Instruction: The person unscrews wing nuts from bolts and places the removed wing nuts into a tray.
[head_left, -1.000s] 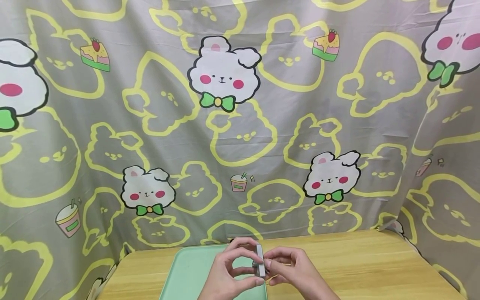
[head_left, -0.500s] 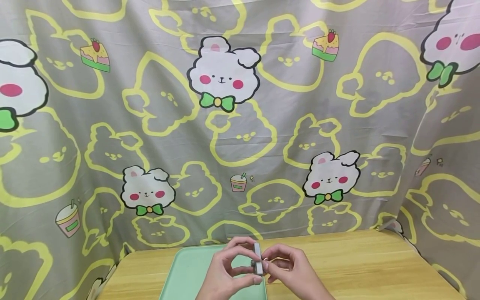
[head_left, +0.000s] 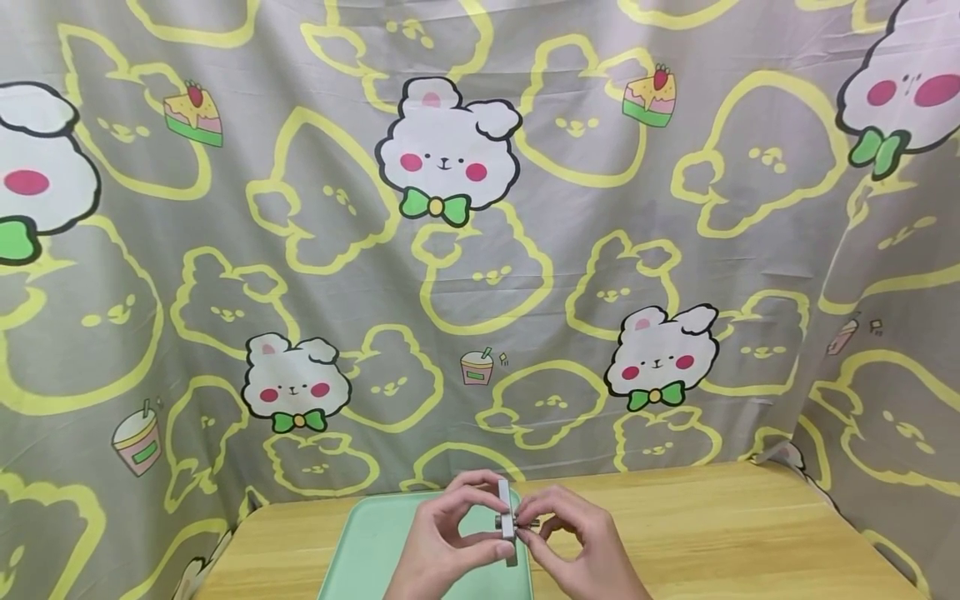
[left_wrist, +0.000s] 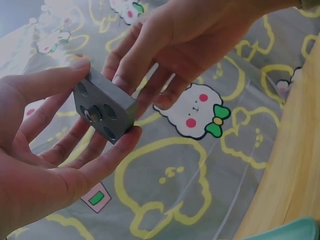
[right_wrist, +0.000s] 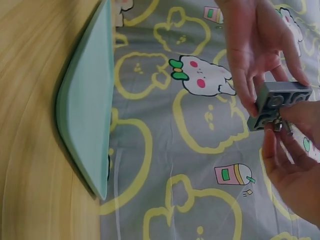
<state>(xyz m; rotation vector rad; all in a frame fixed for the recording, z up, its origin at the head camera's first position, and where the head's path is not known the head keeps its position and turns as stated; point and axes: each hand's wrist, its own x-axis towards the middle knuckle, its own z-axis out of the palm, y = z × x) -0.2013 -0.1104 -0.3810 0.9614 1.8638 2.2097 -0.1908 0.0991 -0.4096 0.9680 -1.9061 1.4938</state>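
Upright in the head view stands a small grey metal block [head_left: 505,496], held at its edges between the thumb and fingers of my left hand [head_left: 438,537]. Several round holes pierce its face, and a short metal stud [left_wrist: 93,114] sticks out of the middle in the left wrist view. From the other side my right hand [head_left: 577,533] pinches at the block's centre. A thin threaded metal piece [right_wrist: 287,127] shows between those fingers in the right wrist view; its inner end is hidden by fingertips.
Under the hands lies a pale green tray [head_left: 375,542] on the wood-grain table [head_left: 720,525]. Behind the table hangs a grey curtain [head_left: 555,333] printed with cartoon bears, which also covers the sides.
Both hands and the block have shifted slightly left. My right fingers have changed their hold, and a metal shaft now shows on the block's right side. The head view has tilted very slightly.
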